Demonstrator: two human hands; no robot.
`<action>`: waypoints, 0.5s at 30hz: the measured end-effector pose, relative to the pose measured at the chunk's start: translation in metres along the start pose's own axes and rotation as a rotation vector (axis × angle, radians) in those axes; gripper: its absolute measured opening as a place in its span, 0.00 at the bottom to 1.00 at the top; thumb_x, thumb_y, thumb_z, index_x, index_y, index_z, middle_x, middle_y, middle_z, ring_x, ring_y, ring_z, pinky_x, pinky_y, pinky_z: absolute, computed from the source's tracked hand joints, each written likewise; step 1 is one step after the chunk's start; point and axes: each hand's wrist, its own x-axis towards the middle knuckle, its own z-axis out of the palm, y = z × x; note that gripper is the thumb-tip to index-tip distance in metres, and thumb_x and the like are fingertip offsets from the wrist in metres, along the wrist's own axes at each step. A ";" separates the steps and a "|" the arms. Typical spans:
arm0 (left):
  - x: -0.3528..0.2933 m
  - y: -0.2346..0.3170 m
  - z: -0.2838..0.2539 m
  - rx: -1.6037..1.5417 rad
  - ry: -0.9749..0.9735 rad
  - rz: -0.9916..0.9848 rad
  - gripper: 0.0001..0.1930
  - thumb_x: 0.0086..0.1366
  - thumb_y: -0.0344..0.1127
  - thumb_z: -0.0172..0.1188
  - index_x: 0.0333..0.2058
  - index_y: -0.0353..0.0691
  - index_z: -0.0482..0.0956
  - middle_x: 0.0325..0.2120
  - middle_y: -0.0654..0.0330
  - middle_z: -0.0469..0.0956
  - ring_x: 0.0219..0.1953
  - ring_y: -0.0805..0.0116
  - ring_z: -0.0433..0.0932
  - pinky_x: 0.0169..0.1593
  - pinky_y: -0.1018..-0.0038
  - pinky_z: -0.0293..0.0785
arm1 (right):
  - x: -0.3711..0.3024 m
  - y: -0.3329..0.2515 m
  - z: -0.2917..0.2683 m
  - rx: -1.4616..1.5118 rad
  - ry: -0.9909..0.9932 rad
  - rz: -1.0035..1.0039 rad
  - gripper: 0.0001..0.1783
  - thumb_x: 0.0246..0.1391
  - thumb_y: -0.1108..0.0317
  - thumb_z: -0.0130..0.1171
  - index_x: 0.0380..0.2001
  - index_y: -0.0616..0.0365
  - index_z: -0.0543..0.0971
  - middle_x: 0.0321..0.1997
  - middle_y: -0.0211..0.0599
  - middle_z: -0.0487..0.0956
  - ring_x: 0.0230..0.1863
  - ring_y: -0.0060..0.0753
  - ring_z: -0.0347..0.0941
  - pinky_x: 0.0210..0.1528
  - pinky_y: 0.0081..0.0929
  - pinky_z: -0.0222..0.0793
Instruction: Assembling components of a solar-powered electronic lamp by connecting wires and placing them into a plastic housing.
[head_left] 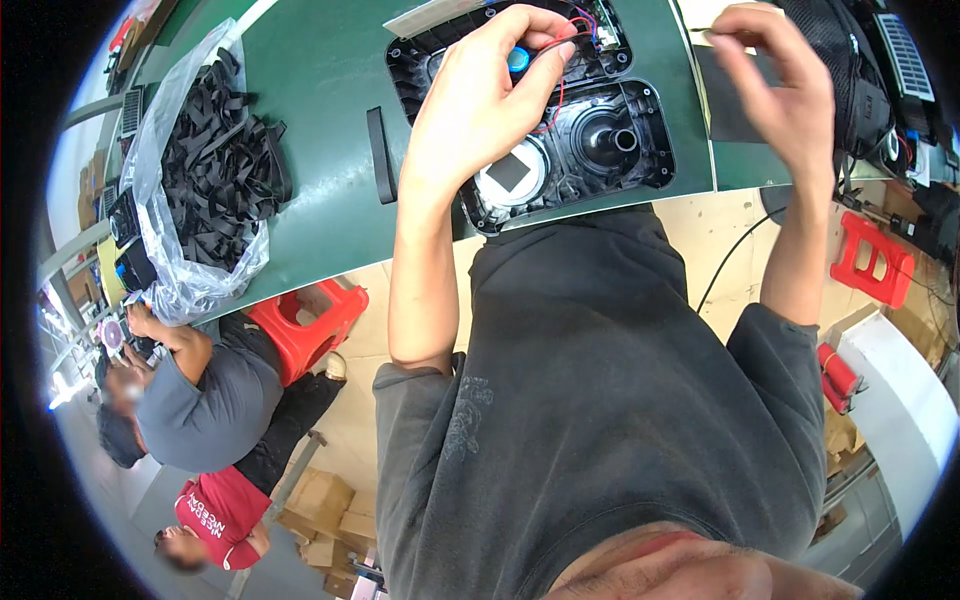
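On the green desk [330, 150], at the frame's upper centre, the open black housing half [655, 140] is seen nearest the lower edge; it would likely be stiff, light and best held by its rim. The left hand [480, 100] is closed in a pinch on the thin red wires [561, 95], probably limp and fragile, best gripped by their insulation. Whether anything is pinched by the right hand [790, 95], upper right, cannot be told.

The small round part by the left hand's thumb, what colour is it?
The round part is bright blue; the head view, the only one, shows it.
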 end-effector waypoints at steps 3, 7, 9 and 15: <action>-0.004 -0.002 -0.001 0.039 0.051 -0.044 0.10 0.69 0.35 0.65 0.44 0.34 0.83 0.32 0.62 0.83 0.34 0.78 0.77 0.41 0.78 0.74 | 0.031 -0.059 0.028 0.148 -0.168 -0.056 0.07 0.55 0.76 0.65 0.38 0.63 0.80 0.38 0.42 0.79 0.43 0.46 0.78 0.48 0.32 0.74; -0.002 0.003 0.004 0.175 0.069 -0.024 0.09 0.68 0.33 0.64 0.42 0.33 0.81 0.34 0.52 0.82 0.33 0.64 0.79 0.41 0.70 0.75 | 0.052 -0.011 0.084 0.347 0.216 -0.732 0.08 0.55 0.76 0.64 0.39 0.62 0.79 0.38 0.44 0.78 0.43 0.50 0.77 0.48 0.36 0.74; -0.001 -0.007 0.006 0.228 0.093 0.272 0.08 0.68 0.32 0.62 0.40 0.32 0.79 0.36 0.49 0.80 0.37 0.51 0.80 0.45 0.63 0.75 | 0.046 -0.014 0.079 0.394 0.222 -0.702 0.08 0.55 0.76 0.65 0.39 0.62 0.79 0.38 0.44 0.78 0.42 0.47 0.77 0.46 0.35 0.74; 0.001 -0.003 0.010 0.306 0.072 0.300 0.05 0.70 0.28 0.58 0.40 0.32 0.76 0.38 0.48 0.76 0.44 0.46 0.76 0.49 0.59 0.73 | 0.057 0.017 0.118 0.741 0.498 -0.755 0.09 0.51 0.79 0.69 0.37 0.61 0.82 0.36 0.37 0.78 0.34 0.36 0.76 0.38 0.28 0.73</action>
